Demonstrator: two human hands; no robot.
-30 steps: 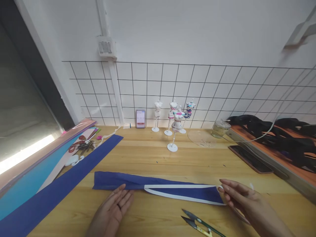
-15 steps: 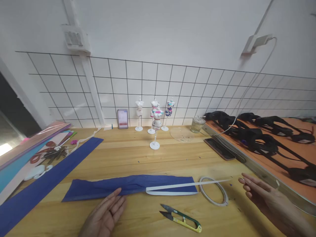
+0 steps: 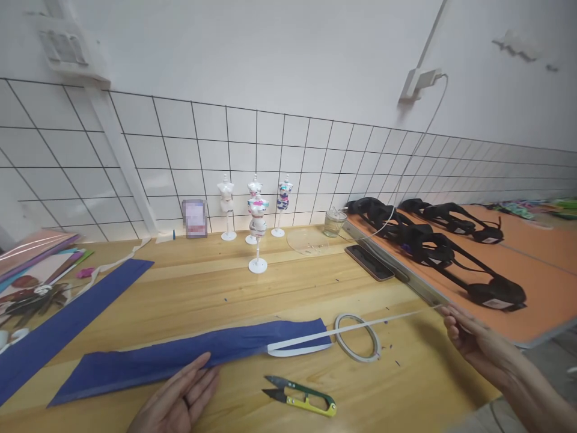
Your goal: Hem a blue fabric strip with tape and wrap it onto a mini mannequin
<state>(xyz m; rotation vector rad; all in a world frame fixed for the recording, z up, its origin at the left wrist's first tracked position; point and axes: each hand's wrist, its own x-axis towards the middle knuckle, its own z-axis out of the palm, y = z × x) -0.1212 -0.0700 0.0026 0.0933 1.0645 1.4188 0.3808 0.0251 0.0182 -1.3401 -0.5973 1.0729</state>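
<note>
A strip of blue fabric lies across the wooden table. My left hand rests at its lower edge, palm up and fingers apart. From the fabric's right part a narrow white tape stretches to the right, and its far end is pinched in my right hand. The taut tape passes over a tape roll lying flat beside the fabric. Below the fabric is a pair of thread snips with yellow and green handles, blades apart.
Small mannequins stand near the wall grid, with a glass jar and a phone to their right. Another blue strip lies left. Black straps rest on the orange surface.
The view has turned to the right. My right hand has moved outward, drawing the white tape longer and straighter; the blue fabric now slants more.
</note>
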